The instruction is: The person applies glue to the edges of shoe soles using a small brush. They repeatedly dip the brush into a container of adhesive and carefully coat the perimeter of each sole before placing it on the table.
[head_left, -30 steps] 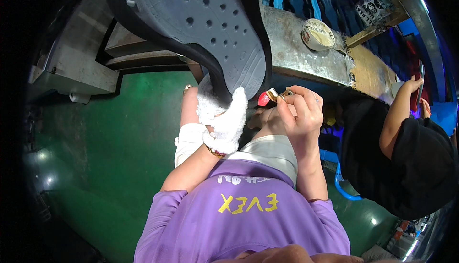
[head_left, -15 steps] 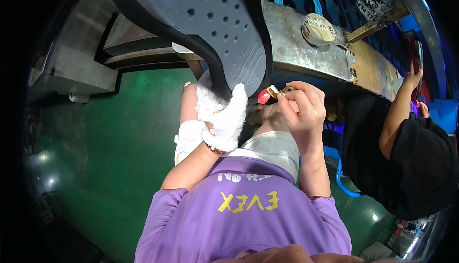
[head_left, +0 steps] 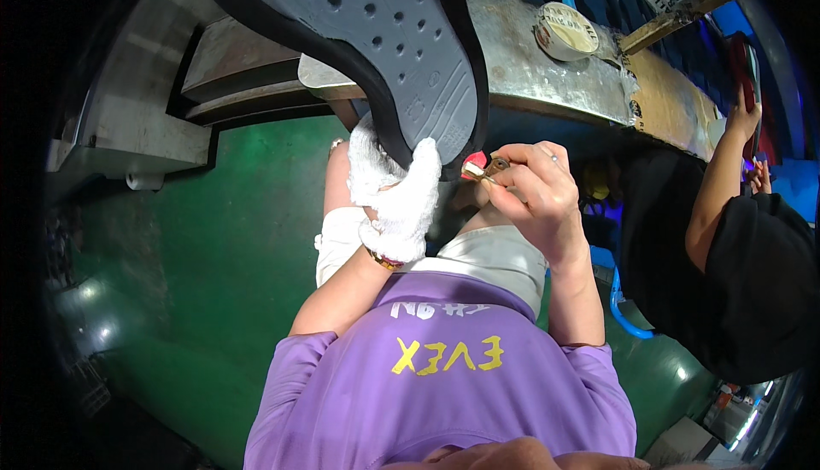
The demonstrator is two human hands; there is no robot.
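Your gloved left hand (head_left: 401, 205) grips the grey shoe sole (head_left: 384, 43) at centre frame; your right hand (head_left: 534, 192) pinches a small red-tipped tool (head_left: 480, 167) against it.

**Hidden and cut-off parts, head view**

Toe end of grey shoe sole (head_left: 376, 43) cut off by top edge. Fingertips of gloved left hand (head_left: 397, 201) tucked behind sole's black rim; grip underneath not visible. Small brass-coloured tool (head_left: 489, 167) pinched in right hand (head_left: 534, 196), mostly covered by fingers; kind not discernible. Red bit (head_left: 471, 165) beside it too small to identify. Second person in black (head_left: 752, 290) cropped by right rim; raised hand (head_left: 741, 120) blurred. Clutter at lower right (head_left: 726, 410) too small to tell.
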